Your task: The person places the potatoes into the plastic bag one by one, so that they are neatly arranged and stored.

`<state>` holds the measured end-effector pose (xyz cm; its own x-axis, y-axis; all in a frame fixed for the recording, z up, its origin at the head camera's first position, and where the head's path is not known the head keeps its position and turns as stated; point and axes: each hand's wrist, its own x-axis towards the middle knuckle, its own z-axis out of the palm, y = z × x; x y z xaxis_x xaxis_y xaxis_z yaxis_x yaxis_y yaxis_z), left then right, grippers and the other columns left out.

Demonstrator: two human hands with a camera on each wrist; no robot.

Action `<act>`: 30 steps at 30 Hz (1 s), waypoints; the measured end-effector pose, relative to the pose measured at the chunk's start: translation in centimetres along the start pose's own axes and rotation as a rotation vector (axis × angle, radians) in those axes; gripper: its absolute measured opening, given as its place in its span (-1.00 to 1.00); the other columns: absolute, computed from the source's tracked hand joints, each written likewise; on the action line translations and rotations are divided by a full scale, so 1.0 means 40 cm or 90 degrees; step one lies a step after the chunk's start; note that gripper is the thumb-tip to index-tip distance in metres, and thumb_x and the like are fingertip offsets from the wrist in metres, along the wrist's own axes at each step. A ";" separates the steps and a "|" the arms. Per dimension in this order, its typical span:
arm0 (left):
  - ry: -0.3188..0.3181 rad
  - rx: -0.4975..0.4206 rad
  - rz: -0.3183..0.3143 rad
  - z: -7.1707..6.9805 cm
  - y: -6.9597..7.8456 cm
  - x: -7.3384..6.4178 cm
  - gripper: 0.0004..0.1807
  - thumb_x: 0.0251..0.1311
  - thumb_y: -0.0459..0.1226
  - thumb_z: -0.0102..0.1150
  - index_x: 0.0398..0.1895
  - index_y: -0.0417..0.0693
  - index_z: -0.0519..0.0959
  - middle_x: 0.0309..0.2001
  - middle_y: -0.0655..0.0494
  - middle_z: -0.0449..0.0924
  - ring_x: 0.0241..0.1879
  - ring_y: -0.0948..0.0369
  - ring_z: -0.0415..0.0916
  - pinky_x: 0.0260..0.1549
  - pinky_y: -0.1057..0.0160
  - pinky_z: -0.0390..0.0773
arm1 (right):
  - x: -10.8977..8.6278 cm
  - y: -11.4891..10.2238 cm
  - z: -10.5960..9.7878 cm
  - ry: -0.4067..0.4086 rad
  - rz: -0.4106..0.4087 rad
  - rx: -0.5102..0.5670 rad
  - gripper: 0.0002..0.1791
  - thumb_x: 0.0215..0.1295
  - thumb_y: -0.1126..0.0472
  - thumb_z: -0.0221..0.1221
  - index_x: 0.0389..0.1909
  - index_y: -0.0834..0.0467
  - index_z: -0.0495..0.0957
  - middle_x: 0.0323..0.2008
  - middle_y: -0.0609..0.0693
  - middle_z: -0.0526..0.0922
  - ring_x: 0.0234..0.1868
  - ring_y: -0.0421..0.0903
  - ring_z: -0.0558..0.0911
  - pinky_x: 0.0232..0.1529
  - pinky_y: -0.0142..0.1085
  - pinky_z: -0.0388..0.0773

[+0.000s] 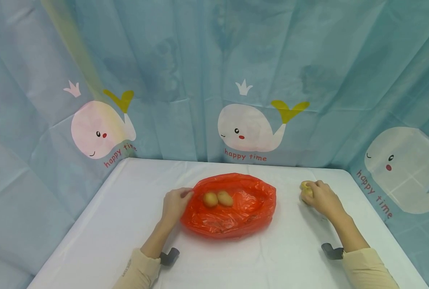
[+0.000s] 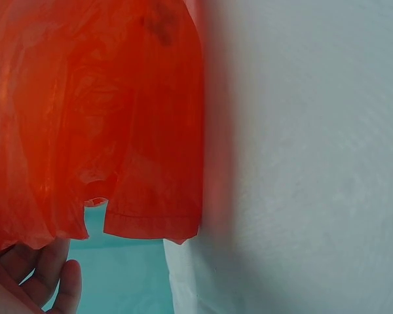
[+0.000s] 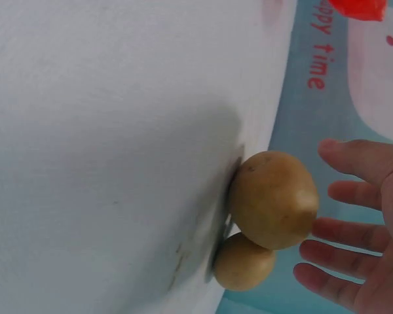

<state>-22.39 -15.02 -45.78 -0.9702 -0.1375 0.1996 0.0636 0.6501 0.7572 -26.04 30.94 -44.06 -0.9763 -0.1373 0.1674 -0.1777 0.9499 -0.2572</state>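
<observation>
A red plastic bag (image 1: 232, 224) lies on the white table with its mouth spread open. Two potatoes (image 1: 210, 199) sit inside it, toward the left. My left hand (image 1: 175, 204) pinches the bag's left rim; in the left wrist view its fingers (image 2: 49, 271) show at the bag's edge, partly hidden by the plastic. Off to the right, my right hand (image 1: 323, 198) hovers over two more potatoes on the table. The right wrist view has the larger potato (image 3: 274, 200) in front of the smaller one (image 3: 243, 261), with the fingers (image 3: 344, 258) spread and relaxed just beside them.
A blue curtain (image 1: 185, 132) printed with whales hangs behind the table and along its sides. White tabletop (image 1: 286, 241) lies between the bag and the right-hand potatoes. Dark wrist-camera mounts (image 1: 169, 256) stick out from both forearms.
</observation>
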 end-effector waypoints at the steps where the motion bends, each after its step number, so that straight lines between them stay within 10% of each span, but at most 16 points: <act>1: 0.000 0.000 0.000 0.000 0.000 0.000 -0.71 0.30 -0.17 0.19 -0.03 -0.12 0.69 -0.08 -0.05 0.74 0.02 -0.01 0.64 0.06 -0.02 0.61 | 0.000 0.002 0.002 0.002 -0.003 -0.005 -0.48 0.27 0.12 0.18 0.10 0.44 0.46 -0.12 0.44 0.52 -0.21 0.25 0.54 -0.27 0.15 0.54; 30: -0.010 -0.001 -0.010 0.003 0.002 0.003 -0.70 0.30 -0.17 0.19 -0.01 -0.12 0.68 -0.07 -0.05 0.73 0.02 -0.01 0.63 0.05 -0.01 0.62 | -0.005 0.013 0.044 0.015 -0.023 -0.045 -0.48 0.06 0.34 0.35 0.03 0.46 0.45 -0.11 0.48 0.48 -0.12 0.36 0.52 -0.14 0.22 0.55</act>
<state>-22.52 -14.89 -45.76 -0.9746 -0.1358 0.1782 0.0491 0.6467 0.7612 -26.16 30.96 -45.90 -0.9661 -0.1664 0.1973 -0.2031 0.9619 -0.1832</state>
